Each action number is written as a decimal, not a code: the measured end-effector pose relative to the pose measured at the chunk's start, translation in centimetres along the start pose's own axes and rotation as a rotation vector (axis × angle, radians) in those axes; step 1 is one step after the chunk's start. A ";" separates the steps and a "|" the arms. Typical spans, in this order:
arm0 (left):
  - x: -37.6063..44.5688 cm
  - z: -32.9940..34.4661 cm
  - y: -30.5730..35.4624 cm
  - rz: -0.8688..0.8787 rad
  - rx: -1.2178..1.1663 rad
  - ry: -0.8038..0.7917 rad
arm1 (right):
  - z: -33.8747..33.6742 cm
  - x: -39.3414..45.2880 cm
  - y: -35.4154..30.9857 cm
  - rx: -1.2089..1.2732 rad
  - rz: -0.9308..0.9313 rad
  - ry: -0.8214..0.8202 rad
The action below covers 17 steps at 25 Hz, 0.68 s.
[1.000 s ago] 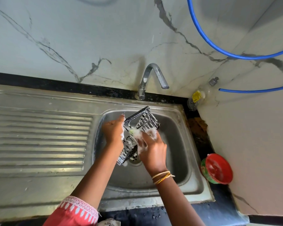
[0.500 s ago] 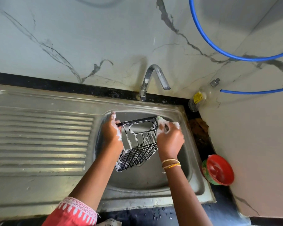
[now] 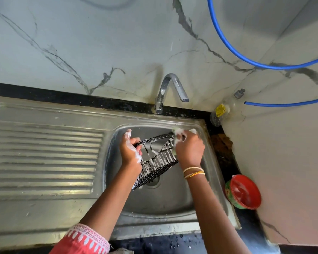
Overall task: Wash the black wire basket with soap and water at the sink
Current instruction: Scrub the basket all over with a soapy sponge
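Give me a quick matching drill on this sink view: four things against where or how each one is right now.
Things:
1. black wire basket
2. tap
3. red-lidded container
4. clear bottle

States:
a. on the counter right of the sink
b. in the back corner by the wall
c. soapy, held over the basin
d. not running

Pairs: 1-c, 2-d, 3-a, 4-b

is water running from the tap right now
No, the tap spout shows no stream, and the soapy black wire basket is held off to one side over the sink.
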<state>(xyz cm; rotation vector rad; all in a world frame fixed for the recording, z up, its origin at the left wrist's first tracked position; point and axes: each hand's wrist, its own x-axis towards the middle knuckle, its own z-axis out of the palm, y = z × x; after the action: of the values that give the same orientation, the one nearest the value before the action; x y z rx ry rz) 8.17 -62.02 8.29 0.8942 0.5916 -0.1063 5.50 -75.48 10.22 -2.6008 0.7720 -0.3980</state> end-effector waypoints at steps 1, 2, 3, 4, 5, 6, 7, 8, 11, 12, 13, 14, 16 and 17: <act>0.1 0.2 -0.3 -0.011 -0.040 0.001 | 0.2 -1.2 -1.5 0.009 -0.112 0.002; 0.2 0.2 -0.5 -0.038 -0.103 0.003 | 0.9 -3.1 -2.8 0.005 -0.283 0.007; 0.5 0.0 -0.7 -0.066 -0.167 0.006 | 1.3 -4.9 -3.7 -0.019 -0.442 0.005; 0.8 -0.2 -0.7 -0.077 -0.184 0.003 | 1.5 -5.9 -3.8 -0.036 -0.550 -0.005; 0.9 -0.4 -0.6 -0.054 -0.146 -0.002 | 1.0 -5.5 -3.6 -0.040 -0.563 -0.033; 0.7 -0.5 -0.5 -0.024 -0.089 -0.011 | 0.6 -4.0 -3.1 -0.031 -0.481 -0.043; 0.5 -0.6 -0.3 0.006 -0.038 -0.029 | 0.3 -2.2 -2.4 -0.041 -0.345 -0.029; 0.1 -0.5 -0.2 0.026 -0.010 -0.054 | 0.1 -0.5 -1.5 -0.049 -0.207 -0.050; 0.0 0.0 -0.4 0.046 0.029 -0.096 | 0.7 0.6 -0.8 -0.052 -0.298 -0.106; -0.1 0.0 -0.3 0.048 0.031 -0.096 | 1.1 -0.2 -1.2 -0.018 -0.398 -0.116; 0.0 0.1 -0.4 0.066 0.035 -0.099 | 1.5 -0.9 -1.4 0.006 -0.454 -0.134; 0.0 0.1 -0.4 0.078 0.034 -0.115 | 2.0 -1.3 -1.4 0.028 -0.482 -0.140; 0.0 -0.1 -0.5 0.073 0.040 -0.203 | 2.5 -0.8 -0.8 0.132 -0.482 -0.153; 0.6 -0.5 -0.8 0.093 0.076 -0.269 | 2.3 -0.4 -0.6 0.196 -0.458 -0.150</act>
<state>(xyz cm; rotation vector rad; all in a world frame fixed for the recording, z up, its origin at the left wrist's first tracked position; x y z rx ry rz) 8.18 -62.08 7.20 0.9605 0.2966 -0.1629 6.26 -74.11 8.42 -2.5659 0.0743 -0.3782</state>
